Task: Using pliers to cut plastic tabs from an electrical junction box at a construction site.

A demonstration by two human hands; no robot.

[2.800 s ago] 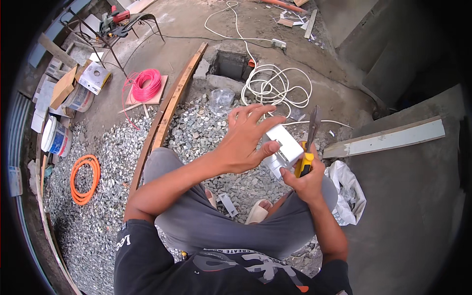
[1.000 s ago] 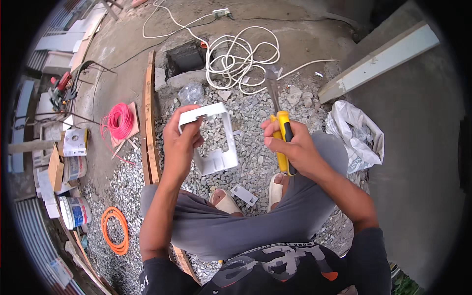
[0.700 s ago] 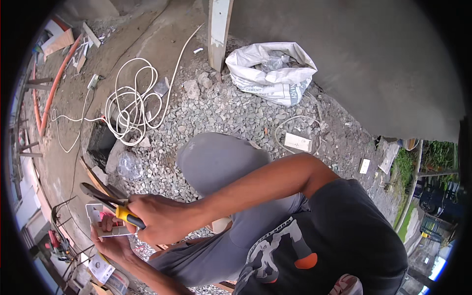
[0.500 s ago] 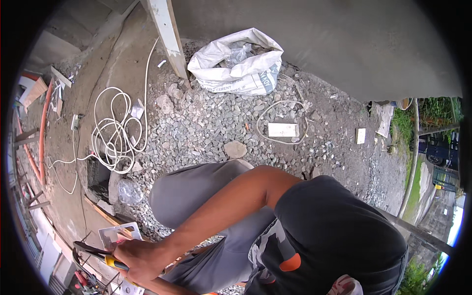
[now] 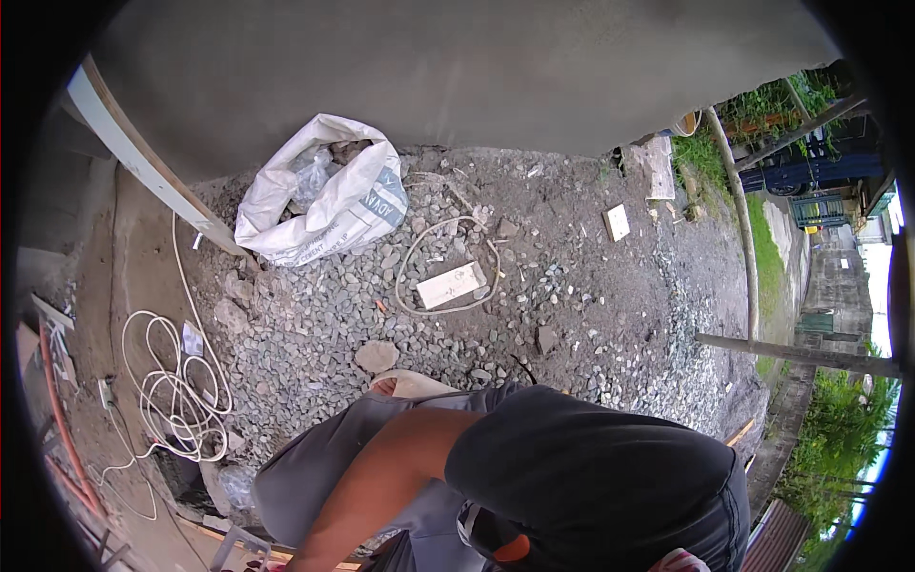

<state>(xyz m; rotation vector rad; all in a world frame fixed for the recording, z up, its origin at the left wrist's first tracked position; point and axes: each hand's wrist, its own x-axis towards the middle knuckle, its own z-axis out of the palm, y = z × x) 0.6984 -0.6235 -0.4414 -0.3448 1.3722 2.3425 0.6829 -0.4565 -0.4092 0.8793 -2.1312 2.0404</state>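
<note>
My bare right forearm [image 5: 367, 481] runs from a black short sleeve [image 5: 591, 467] down past the lower edge. My right hand lies beyond that edge, so its fingers and anything in them are hidden. No part of my left hand or arm shows. Nearest to the cut-off forearm is a pale, frame-shaped plastic piece [image 5: 229, 548], partly cropped at the bottom. Under the arm is my bent leg in grey trousers [image 5: 305, 467]. A clear plastic bag [image 5: 238, 484] lies beside the knee.
A white cement sack [image 5: 334, 224] stands open on gravel by a grey wall [image 5: 457, 76], next to a leaning board [image 5: 143, 162]. White cable [image 5: 181, 400] lies coiled at left. A pale rectangular block [image 5: 451, 285] sits inside a cord loop. Poles [image 5: 801, 356] cross at right.
The view has swung right, so the scene sits further left. My right hand, which held a yellow-and-black-handled tool, has dropped out of the picture at the bottom.
</note>
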